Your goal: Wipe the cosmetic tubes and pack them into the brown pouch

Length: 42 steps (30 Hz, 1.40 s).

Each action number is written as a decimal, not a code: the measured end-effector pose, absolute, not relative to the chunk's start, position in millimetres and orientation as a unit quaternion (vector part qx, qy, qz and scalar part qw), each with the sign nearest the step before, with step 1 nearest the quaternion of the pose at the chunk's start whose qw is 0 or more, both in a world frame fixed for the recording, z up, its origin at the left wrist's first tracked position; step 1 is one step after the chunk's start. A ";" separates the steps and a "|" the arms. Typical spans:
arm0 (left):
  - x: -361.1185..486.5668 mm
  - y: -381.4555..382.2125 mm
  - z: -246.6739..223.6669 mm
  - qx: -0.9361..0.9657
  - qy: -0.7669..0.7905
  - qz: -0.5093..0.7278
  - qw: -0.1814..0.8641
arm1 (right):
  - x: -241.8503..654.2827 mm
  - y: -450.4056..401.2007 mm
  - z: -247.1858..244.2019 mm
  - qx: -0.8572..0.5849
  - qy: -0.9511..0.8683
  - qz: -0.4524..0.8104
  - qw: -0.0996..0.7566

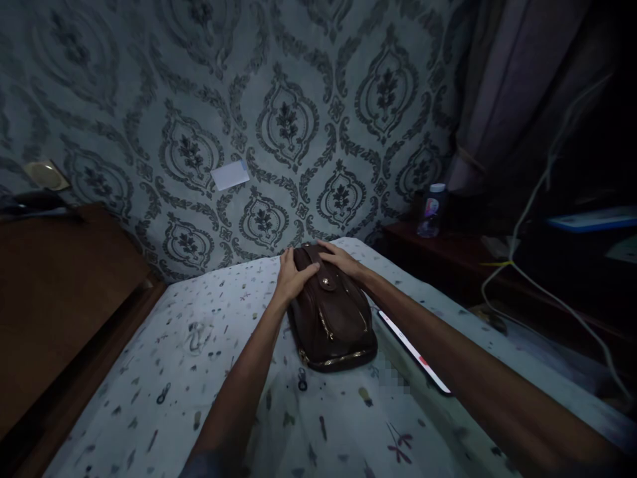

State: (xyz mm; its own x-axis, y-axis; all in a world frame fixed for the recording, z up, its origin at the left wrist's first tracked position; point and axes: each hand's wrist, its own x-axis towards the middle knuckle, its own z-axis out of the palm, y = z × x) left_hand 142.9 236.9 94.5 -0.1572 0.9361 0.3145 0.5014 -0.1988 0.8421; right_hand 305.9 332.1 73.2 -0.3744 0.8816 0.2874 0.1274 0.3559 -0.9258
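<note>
On a printed bedsheet (213, 398), a person's left hand (290, 279), thumb parted from fingers, touches the left flank of a brown bag (343, 325) lying before me, its long axis pointing away from the handler. The right hand (347, 260), loosely spread, rests at its far right; neither is clearly nearer. Just beside lies a lit device (407, 340).

To the left of the left fingers (287, 256), the bed (229, 318) leaves a hand room. Between them and the right fingers (326, 246), the bag (343, 325) blocks passage; the wall (308, 153) stands beyond both.
</note>
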 end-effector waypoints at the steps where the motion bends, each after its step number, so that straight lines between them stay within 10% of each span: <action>1: 142.2 238.2 94.0 0.611 0.590 0.479 0.223 | 306.4 332.7 73.1 -0.359 -0.705 0.439 0.426; 42: 147.6 249.1 94.0 0.519 0.626 0.538 0.223 | 292.1 330.2 78.6 -0.422 -0.673 0.440 0.419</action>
